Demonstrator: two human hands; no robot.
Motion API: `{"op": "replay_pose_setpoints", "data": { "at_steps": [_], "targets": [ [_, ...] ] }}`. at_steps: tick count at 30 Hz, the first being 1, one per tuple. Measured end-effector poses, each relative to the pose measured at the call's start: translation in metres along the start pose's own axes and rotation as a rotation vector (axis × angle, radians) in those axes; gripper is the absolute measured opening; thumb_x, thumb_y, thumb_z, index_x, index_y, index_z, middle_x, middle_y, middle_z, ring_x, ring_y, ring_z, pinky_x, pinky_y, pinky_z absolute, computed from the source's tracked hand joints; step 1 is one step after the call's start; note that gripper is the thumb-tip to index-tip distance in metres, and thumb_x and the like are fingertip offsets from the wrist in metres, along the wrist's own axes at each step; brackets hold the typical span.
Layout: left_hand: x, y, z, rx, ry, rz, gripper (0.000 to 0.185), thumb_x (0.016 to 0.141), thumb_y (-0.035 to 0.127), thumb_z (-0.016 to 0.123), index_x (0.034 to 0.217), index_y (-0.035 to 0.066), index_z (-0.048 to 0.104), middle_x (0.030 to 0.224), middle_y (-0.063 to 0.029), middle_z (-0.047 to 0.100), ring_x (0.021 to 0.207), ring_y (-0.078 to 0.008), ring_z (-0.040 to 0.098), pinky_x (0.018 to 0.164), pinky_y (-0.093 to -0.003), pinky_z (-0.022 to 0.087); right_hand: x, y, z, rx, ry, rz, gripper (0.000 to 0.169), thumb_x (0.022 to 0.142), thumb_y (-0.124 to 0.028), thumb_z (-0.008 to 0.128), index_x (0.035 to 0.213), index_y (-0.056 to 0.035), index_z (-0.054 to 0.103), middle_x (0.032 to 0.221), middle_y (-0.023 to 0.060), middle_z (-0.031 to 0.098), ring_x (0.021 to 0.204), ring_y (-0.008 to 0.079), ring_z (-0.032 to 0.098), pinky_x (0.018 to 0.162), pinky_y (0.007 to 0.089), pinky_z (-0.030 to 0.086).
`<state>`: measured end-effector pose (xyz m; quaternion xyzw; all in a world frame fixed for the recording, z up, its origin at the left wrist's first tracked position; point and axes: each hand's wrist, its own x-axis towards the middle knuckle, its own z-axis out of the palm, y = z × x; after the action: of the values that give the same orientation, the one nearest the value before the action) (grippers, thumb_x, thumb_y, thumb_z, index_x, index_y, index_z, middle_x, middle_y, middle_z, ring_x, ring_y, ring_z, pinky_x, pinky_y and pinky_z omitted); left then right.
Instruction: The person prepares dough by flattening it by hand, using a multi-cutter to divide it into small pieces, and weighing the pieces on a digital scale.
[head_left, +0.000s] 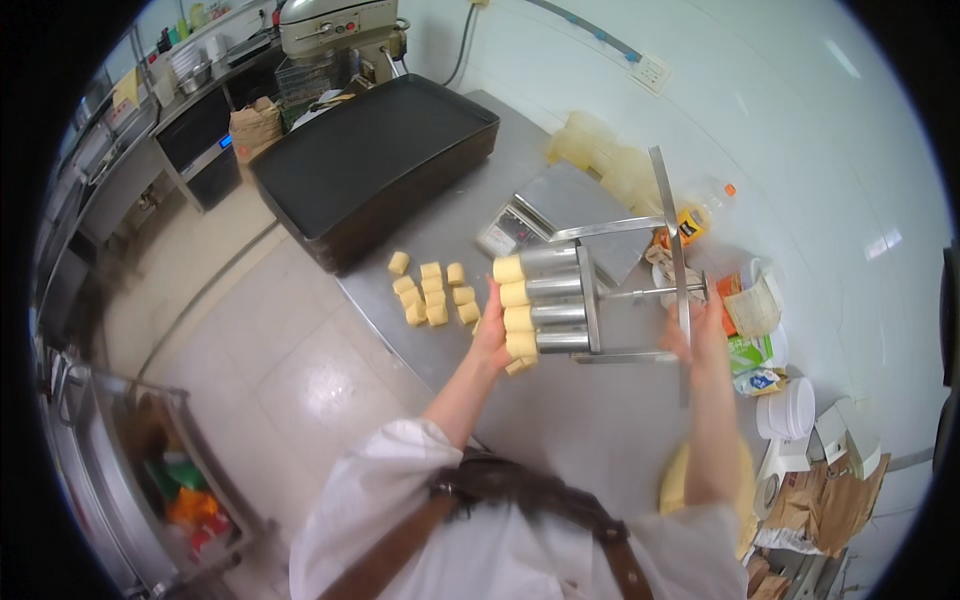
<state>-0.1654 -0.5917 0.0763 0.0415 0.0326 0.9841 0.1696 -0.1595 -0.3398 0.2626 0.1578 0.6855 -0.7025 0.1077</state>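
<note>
A metal dough press with several parallel tubes (556, 300) is held sideways between my hands. Yellow dough pieces (519, 316) stick out of its tube ends, and my left hand (493, 330) is cupped against them, its fingers partly hidden behind. At the other end, by the plunger rod (649, 292) and the long flat crossbar (671, 202), is my right hand (701, 330), blurred; its exact hold is unclear. Several short yellow dough cylinders (433, 292) lie in loose rows on the steel table (420, 352), left of my left hand. More dough shows just below that hand.
A stack of black baking trays (382, 150) stands at the table's far left. Behind the press sits a digital scale (574, 206). Bottles, packets and a white tub (785, 409) line the wall at right. A large yellow dough mass (675, 476) lies beneath my right forearm.
</note>
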Motion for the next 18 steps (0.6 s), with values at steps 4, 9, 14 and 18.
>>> {"op": "replay_pose_setpoints", "data": {
  "at_steps": [4,9,14,18],
  "targets": [
    [0.013,0.005,-0.018,-0.015,0.036,0.036,0.066,0.096,0.064,0.037,0.138,0.015,0.048,0.133,-0.0063,0.057,0.118,-0.0224,0.058,0.098,-0.0445,0.050,0.008,-0.009,0.016,0.012,-0.030,0.011,0.064,0.095,-0.067,0.032,0.085,-0.0090,0.056,0.057,0.0002,0.049,0.040,0.0112,0.041,0.038,0.0239,0.029],
    [0.019,0.011,-0.012,-0.198,0.197,0.098,0.063,0.095,0.064,0.041,0.133,0.015,0.052,0.115,-0.0011,0.062,0.099,-0.0166,0.062,0.079,-0.0384,0.055,0.007,0.001,0.006,0.035,0.073,-0.044,0.061,0.097,-0.064,0.036,0.078,-0.0088,0.054,0.052,0.0016,0.048,0.036,0.0115,0.038,0.035,0.0242,0.026],
    [0.041,0.101,-0.077,0.100,0.398,0.086,0.053,0.095,0.058,0.048,0.125,0.015,0.056,0.093,0.0003,0.062,0.068,-0.0109,0.059,0.055,-0.0269,0.050,-0.022,0.004,-0.007,-0.075,0.337,-0.069,0.061,0.097,-0.061,0.040,0.067,-0.0085,0.049,0.049,0.0049,0.050,0.034,0.0109,0.037,0.032,0.0236,0.023],
    [0.092,0.177,-0.080,1.027,0.651,0.476,0.043,0.099,0.043,0.053,0.127,0.011,0.058,0.091,-0.0020,0.062,0.064,-0.0092,0.057,0.050,-0.0239,0.046,-0.039,0.023,-0.052,-0.060,0.429,-0.008,0.043,0.095,-0.053,0.052,0.101,-0.0101,0.053,0.082,0.0018,0.052,0.070,0.0100,0.050,0.057,0.0234,0.041]
  ]
}}
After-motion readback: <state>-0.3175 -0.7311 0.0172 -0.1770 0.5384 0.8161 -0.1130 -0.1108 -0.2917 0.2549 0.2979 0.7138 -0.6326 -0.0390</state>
